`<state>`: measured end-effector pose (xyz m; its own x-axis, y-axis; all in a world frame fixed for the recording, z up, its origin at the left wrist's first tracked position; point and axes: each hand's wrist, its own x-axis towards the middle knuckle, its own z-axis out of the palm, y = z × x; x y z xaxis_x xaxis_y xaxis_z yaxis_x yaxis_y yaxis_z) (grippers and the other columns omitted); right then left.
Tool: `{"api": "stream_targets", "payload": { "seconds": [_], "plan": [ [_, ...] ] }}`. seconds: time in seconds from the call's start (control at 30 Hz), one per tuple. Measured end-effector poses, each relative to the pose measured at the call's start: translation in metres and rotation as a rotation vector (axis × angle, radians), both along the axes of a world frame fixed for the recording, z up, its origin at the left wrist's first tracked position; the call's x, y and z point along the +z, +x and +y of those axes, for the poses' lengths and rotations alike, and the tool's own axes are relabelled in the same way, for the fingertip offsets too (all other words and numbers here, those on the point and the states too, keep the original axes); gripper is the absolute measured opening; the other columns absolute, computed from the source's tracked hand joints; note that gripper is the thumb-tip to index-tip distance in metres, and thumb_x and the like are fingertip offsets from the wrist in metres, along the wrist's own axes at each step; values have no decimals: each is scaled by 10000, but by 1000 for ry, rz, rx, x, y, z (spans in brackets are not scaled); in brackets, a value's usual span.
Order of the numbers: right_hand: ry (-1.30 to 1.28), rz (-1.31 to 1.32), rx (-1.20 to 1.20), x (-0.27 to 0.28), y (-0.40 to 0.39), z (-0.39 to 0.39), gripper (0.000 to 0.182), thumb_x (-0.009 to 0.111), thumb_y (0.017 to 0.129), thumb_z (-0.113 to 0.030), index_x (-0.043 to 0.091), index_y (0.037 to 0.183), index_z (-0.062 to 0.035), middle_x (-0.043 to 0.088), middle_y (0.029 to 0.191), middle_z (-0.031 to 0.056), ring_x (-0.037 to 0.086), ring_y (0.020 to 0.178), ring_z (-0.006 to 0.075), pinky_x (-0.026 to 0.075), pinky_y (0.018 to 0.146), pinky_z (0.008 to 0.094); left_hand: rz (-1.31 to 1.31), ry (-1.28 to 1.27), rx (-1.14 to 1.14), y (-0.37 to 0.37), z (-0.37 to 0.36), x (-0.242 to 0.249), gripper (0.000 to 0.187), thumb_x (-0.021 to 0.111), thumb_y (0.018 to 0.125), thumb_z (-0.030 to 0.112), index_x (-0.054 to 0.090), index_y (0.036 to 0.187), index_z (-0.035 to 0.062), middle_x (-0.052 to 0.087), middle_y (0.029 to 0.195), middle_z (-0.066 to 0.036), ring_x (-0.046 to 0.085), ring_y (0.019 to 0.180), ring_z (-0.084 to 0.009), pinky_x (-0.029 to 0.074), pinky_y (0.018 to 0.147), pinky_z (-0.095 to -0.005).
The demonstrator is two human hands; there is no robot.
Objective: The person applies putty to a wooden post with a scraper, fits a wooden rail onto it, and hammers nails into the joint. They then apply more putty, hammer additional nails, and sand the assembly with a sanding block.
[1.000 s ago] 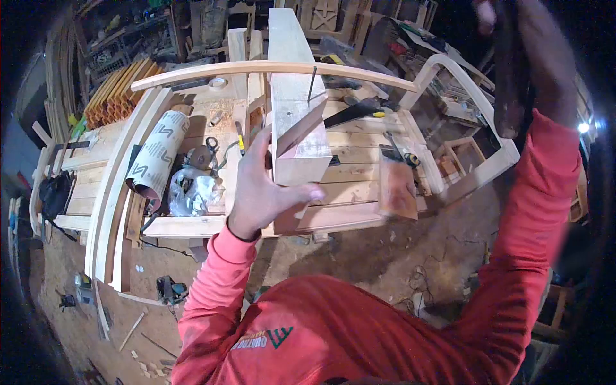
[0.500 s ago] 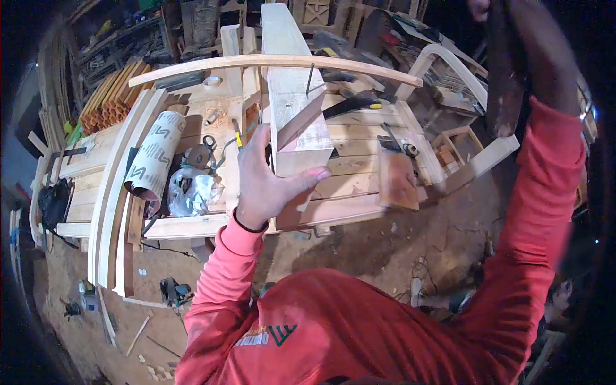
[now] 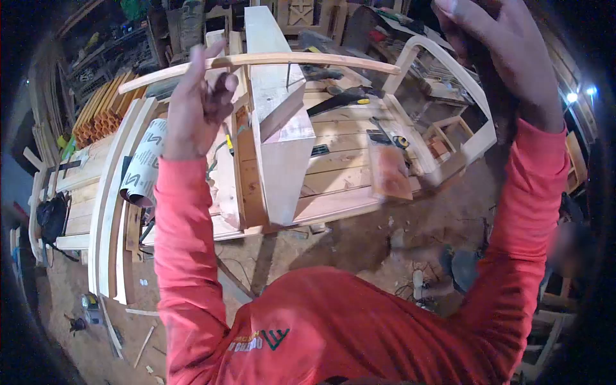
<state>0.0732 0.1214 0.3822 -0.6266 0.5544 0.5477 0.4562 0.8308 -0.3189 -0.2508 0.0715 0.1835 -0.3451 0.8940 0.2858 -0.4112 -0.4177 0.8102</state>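
Looking down over a red-sleeved person at a cluttered workbench (image 3: 333, 199): a sandpaper roll (image 3: 142, 163) lies at left. The left hand (image 3: 196, 106) is raised, fingers loosely spread, empty, just beside a tall wooden block (image 3: 279, 135) standing near the bench edge. A curved wooden strip (image 3: 256, 62) crosses behind. The right hand (image 3: 507, 58) is raised high, fingers curled; its grip cannot be told.

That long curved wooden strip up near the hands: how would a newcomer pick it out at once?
Start at the plank workbench and the thick pale beam standing on it. The curved wooden strip lies across the top of that beam, by the raised left hand. It is the thinnest, most gently bowed piece there, running side to side, with a dark nail just below it.
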Motion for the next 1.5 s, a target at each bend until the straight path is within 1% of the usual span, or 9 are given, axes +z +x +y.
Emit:
{"api": "stream_targets", "payload": {
  "seconds": [0.2,0.33,0.4,0.5,0.63,0.73,0.93,1.3,1.5],
  "plan": [
    [9,111,-88,-17,30,5,515,591,980,-238,481,1436,-25,641,814,45,556,615,76,465,552,227,409,-43,154,17,43,51,357,558,999,441,695,1077,121,620,797,72,356,569,-9,244,511,-207],
    [3,151,-133,-31,45,14,524,606,969,-233,484,1435,-27,632,818,34,547,618,69,455,553,218,900,-65,-66,21,61,105,405,682,938,330,668,1117,-33,696,754,-48,651,734,-127,530,623,-301],
    [2,164,-153,-38,51,16,528,613,964,-231,486,1434,-29,628,820,28,543,620,66,450,553,213,1011,271,-8,31,99,83,417,723,911,251,642,1229,-7,710,803,-69,658,763,-139,543,679,-309],
    [-12,194,-167,-49,59,18,535,624,956,-227,488,1434,-30,622,823,20,537,622,61,442,554,206,1443,125,123,23,102,84,486,744,873,141,599,1324,36,722,921,-102,664,842,-146,542,774,-316],
    [-158,244,-120,-69,68,9,545,638,948,-236,492,1433,-34,615,828,7,528,625,54,433,556,197,717,244,526,-8,63,39,382,563,992,389,656,1200,82,664,968,6,527,759,-48,407,673,-202],
    [-275,287,-21,-79,67,4,550,638,955,-271,496,1433,-40,616,837,0,526,624,50,432,557,193,185,186,274,-12,16,-65,575,717,861,367,576,1315,42,667,981,-6,537,787,-51,410,692,-223],
    [-74,204,82,-34,14,-7,533,627,963,-275,501,1429,-48,618,841,7,530,632,52,436,568,195,720,123,146,64,-25,-50,785,866,687,375,561,1303,-4,676,1173,-81,626,1055,-144,476,940,-303],
    [96,-199,179,-29,-38,-4,526,628,959,-281,509,1416,-49,624,844,18,538,636,68,441,576,208,554,184,278,78,-18,-61,735,890,637,330,610,1210,-37,705,1057,-109,649,954,-165,491,897,-315],
    [258,-40,-50,30,2,5,522,628,957,-285,514,1408,-49,627,845,24,543,638,77,443,580,215,535,167,294,78,-18,-61,759,907,618,336,610,1209,-36,696,1058,-102,640,957,-159,487,898,-313]
  ]
}}
